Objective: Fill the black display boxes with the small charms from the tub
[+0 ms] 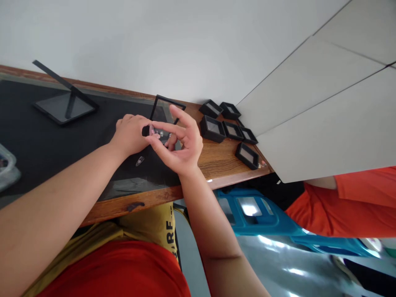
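Note:
My left hand [131, 134] is closed in a fist around a small black thing [145, 130] with a clear tip. My right hand [181, 142] meets it over the black mat [46, 140], index finger and thumb pinched at that clear tip, the other fingers spread. Just behind the hands stands an open black frame box [167, 105]. A small clear teardrop piece [140, 161] lies on the mat below my left hand.
Several small black frame boxes [227, 128] sit on the wooden table [222, 165] to the right. A black stand with a tilted arm [66, 103] is at the back left. A person in orange [349, 202] sits at right, beside a blue stool [256, 214].

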### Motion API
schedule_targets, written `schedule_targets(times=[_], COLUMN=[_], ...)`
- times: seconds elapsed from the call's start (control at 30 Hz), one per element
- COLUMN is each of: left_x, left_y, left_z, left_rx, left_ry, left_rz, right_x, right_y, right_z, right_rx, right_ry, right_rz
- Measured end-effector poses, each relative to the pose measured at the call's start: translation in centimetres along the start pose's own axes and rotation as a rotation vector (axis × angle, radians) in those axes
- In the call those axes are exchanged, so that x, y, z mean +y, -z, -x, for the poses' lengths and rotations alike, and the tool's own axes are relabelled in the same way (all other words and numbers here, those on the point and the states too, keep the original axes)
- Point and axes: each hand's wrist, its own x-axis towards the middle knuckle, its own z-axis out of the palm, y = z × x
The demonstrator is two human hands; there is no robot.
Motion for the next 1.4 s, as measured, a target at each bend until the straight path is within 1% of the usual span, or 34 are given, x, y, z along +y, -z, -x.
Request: schedule_targets(times=[0.2,0.37,0.47,0.6,0.73,0.8,0.9,1.03,1.13,1.4], left_x=[-0.1,0.0,0.2,0.2,0.3,0.4,0.4,0.4,0.5,0.4], left_y=[-0.4,-0.2,0.1,0.3,0.1,-0.1,-0.1,0.0,0.1,0.0], left_z=[-0.1,0.1,0.2,0.2,0.1,0.2,0.3,0.4,0.4,0.4], left_rx=[0.033,0.033,0.009,-0.028,0.014,0.041,0.047,0.048,0.048,0.047], left_ry=[0.001,-0.007,0.004,0.004,0.042,0.049,0.037,0.02,0.019,0.027], left_rz=[0.014,0.001,0.002,0.013,0.058,0.068,0.071,0.087,0.094,0.104], right_x=[0.0,1.2,1.6,1.7,2.8,3.7,4.9,5.3,5.1,5.2], right_y=[0.5,-0.5,-0.8,-0.6,0.1,0.6,1.3,1.8,1.9,1.8], right_z=[-0.2,0.0,0.1,-0.1,-1.3,-2.1,-2.9,-3.0,-2.8,-2.8], right_rx=[0.0,0.041,0.043,0.052,0.084,0.061,0.028,-0.078,-0.131,-0.16], right_ry=[0.026,0.069,0.076,0.069,0.027,-0.022,-0.11,-0.196,-0.206,-0.199], right_rz=[0.019,0.032,0.003,0.001,0.027,0.055,0.096,0.159,0.171,0.138])
